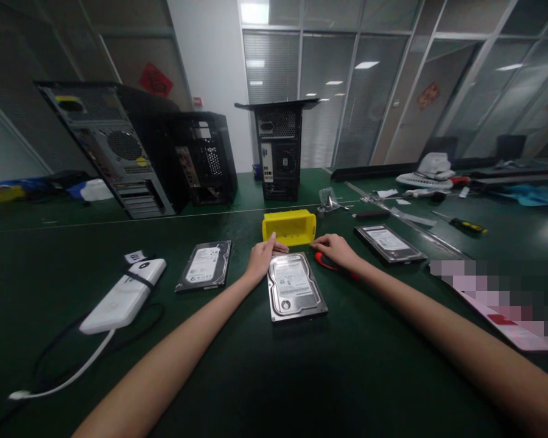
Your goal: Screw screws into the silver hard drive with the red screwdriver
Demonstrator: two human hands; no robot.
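Observation:
A silver hard drive [295, 286] lies label up on the green table in front of me. My left hand [261, 258] rests at its far left corner, thumb raised apart from the fingers, which reach along the drive's far edge. Just beyond is a yellow plastic bin [296, 242], its open side facing me; small bits lie inside. My right hand [337, 249] is closed, fingertips together near the bin's lower right corner; whatever may be between them is too small to make out. Under that hand lies a red and black tool [326, 261], partly covered.
Other hard drives lie left [205, 264] and right [388, 243]. A white power bank [125, 295] with a cable is at left. Computer cases [281, 152] stand behind. At right are a yellow-black screwdriver [468, 225] and a pink sheet [497, 304].

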